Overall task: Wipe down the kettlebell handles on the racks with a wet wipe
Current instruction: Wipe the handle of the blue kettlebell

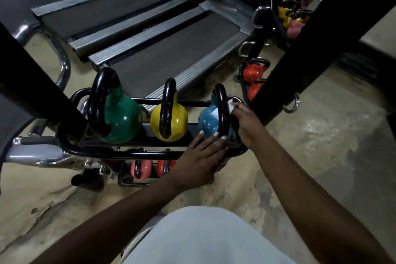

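Your right hand [246, 122] grips the white wet wipe [230, 104] against the right side of the blue kettlebell [205, 123] handle [221, 111], at the right end of the rack [150, 153] top tier. That handle's loop runs near to far and arches up toward you. Your left hand [199, 156] lies flat, with straight fingertips on the blue bell's near side. The handle hides most of the wipe and your right fingertips. The rail and your left hand half cover the red kettlebells [141, 169] below.

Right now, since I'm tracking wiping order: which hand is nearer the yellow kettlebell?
Left. The left hand touches the blue kettlebell low down, just right of the yellow kettlebell; the right hand holds the wet wipe beyond the blue kettlebell's handle.
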### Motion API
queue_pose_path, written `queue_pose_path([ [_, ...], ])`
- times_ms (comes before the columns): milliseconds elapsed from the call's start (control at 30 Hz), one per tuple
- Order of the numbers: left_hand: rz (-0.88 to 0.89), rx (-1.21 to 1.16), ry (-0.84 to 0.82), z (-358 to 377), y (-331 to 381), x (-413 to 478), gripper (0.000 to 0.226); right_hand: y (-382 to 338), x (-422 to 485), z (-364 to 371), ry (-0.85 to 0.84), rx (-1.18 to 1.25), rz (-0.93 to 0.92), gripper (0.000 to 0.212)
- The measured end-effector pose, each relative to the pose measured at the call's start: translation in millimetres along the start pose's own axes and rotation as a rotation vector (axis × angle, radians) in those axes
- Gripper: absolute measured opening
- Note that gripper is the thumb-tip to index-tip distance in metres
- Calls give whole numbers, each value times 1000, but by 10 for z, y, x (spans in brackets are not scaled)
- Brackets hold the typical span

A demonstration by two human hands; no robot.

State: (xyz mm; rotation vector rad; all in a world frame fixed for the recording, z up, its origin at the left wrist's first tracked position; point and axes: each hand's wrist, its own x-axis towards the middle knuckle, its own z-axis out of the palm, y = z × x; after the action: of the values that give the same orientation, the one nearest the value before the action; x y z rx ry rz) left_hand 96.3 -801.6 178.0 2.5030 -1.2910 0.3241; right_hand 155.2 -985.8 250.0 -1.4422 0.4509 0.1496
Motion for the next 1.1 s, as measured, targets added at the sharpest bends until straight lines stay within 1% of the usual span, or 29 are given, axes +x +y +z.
queue_pose_path([
  [67,-81,-124,152,-134,-82,39,54,156,-120,-103,-28,-39,-48,9],
  [133,-219,-173,266,-301,-225,189,49,203,-177,-153,-49,-75,-77,13],
  [200,-346,-185,254,-422,-429,464,50,60,-123,-43,-8,-58,-79,10],
  [233,-391,-224,221,-488,-541,629,48,-17,-84,20,3,-31,-66,10],
  [300,-458,-383,100,-652,-743,968,43,-43,-39,58,19,-19,-53,10],
  [367,-449,-484,-72,-793,-930,1258,39,71,-153,-6,49,-136,-108,9],
  [433,-442,-507,-233,-871,-1067,1452,43,217,-394,-37,126,-295,-211,8],
  [467,-438,-513,-293,-880,-1126,1515,46,282,-506,-21,189,-387,-274,8],
  [533,-396,-504,-380,-899,-1206,1611,50,378,-652,84,388,-657,-478,14],
  [600,-296,-463,-474,-923,-1274,1701,54,412,-648,229,576,-950,-688,18],
  [633,-244,-441,-513,-950,-1300,1745,55,402,-604,316,639,-1090,-735,20],
  [700,-184,-407,-572,-994,-1349,1816,57,308,-475,494,739,-1309,-706,23],
  [800,-132,-385,-608,-997,-1384,1885,58,245,-359,657,855,-1434,-587,24],
  [967,-58,-407,-581,-1002,-1386,1896,45,636,-550,719,1011,-1380,-514,25],
  [1100,-44,-436,-573,-1023,-1419,1883,42,507,-427,897,1118,-1236,-470,22],
])
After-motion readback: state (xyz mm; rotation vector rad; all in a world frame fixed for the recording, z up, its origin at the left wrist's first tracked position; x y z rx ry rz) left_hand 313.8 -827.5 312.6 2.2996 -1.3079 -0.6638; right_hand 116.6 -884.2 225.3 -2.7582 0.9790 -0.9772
